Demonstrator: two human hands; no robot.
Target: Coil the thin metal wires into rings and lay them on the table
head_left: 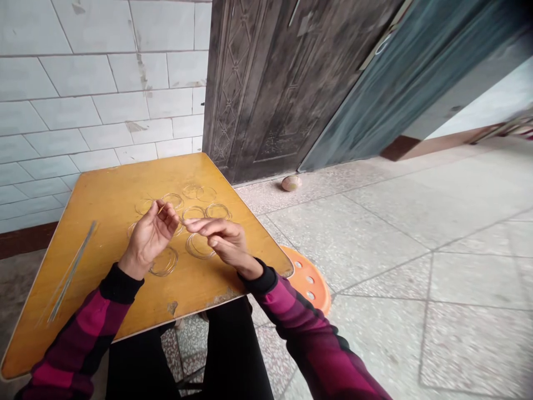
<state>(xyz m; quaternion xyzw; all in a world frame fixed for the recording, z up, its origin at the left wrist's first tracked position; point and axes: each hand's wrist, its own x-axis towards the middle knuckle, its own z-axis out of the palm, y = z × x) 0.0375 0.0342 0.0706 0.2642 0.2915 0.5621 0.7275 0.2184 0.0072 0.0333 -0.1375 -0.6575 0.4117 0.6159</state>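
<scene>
White wall tiles (100, 83) and a dark embossed door (266, 83) edge a yellow wooden tabletop (104, 205) holding thin wire rings (217, 211), with straight wire rods (70, 272) off to the left. Fingertips of the right hand (222, 241) pinch a fine wire (183, 223); the left hand (150, 239) curls beside it, its grip unclear.

Soft even daylight; faint shadow under right hand (225, 241); wide-angle edges bowed.
</scene>
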